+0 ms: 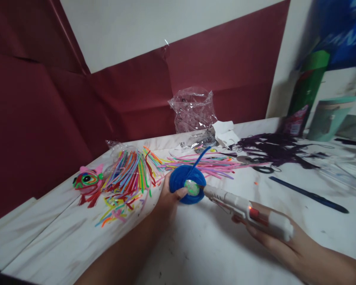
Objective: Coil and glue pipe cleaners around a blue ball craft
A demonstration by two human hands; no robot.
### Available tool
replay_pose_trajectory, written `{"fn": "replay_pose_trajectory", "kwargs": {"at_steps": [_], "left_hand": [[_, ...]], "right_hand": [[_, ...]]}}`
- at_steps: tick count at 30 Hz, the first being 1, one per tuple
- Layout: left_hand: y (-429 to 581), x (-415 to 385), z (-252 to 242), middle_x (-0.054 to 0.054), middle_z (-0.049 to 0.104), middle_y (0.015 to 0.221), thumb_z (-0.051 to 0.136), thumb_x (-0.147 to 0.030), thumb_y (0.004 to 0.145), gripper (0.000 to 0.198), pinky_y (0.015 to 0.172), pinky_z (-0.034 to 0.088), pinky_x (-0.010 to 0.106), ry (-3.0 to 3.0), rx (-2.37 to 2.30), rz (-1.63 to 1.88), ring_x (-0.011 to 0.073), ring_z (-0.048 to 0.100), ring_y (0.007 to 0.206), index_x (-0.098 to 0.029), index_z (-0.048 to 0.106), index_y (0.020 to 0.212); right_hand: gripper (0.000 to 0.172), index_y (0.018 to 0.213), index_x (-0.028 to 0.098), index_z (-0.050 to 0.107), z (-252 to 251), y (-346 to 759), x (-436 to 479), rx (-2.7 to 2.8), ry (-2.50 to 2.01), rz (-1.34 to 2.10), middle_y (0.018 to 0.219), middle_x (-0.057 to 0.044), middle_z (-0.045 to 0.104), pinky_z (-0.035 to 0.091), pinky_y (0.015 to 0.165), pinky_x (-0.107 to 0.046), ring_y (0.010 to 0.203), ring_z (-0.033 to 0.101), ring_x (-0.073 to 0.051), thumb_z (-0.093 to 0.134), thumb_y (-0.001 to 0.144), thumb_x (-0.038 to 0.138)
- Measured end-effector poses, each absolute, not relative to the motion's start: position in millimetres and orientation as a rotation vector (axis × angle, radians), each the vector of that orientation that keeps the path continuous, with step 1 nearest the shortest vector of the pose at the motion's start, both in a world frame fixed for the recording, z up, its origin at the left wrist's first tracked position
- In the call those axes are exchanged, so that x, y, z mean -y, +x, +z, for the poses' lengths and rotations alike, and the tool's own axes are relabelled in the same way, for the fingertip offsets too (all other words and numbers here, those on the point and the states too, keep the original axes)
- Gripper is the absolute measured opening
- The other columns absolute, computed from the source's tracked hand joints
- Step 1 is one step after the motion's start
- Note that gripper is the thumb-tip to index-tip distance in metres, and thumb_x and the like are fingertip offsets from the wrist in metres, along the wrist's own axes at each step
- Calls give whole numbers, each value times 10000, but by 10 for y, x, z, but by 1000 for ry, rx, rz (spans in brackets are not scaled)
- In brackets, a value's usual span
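My left hand [169, 194] is closed round a blue coiled pipe-cleaner disc [182, 179] with a pale green centre, thumb pressed on its front; a loose blue end sticks up from it. My right hand [264, 231] grips a white hot glue gun [249, 210], whose nozzle touches the disc's centre. A small red light shows on the gun's body.
On the white table [195, 245] lie a heap of coloured pipe cleaners [130, 174], a pink pile [213, 162], a pink and green craft fish [87, 181], a clear plastic bag [192, 111], dark purple pipe cleaners [273, 148], scissors [262, 168] and a blue pen [308, 194].
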State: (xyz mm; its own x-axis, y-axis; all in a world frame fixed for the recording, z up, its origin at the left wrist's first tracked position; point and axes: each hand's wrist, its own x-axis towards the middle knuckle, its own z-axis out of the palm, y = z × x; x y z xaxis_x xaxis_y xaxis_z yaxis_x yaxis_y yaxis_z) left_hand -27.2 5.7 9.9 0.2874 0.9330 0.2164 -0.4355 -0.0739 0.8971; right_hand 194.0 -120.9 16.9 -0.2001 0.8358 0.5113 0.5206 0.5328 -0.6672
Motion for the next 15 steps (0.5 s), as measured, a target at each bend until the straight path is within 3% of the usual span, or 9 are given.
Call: {"fn": "replay_pose_trajectory", "kwargs": {"at_steps": [7,15], "left_hand": [[-266,-52,21,91,656,1131,843,-269,515,880,877,489,400,1130,-638,1194,284,620,1032,-228,458,1304],[-278,-85,41,91,655,1145,827,-268,539,836,881,490,395,1152,-636,1244,289,616,1055,-225,456,1286]], "right_hand": [[99,872,252,595,203,1980,1205,1924,-1116,467,768,-28,668,563,626,-257,728,670,-203,505,867,212],[181,786,224,585,105,1916,1198,1783,-1151,508,782,-49,667,535,598,-246,760,658,-201,480,896,322]]}}
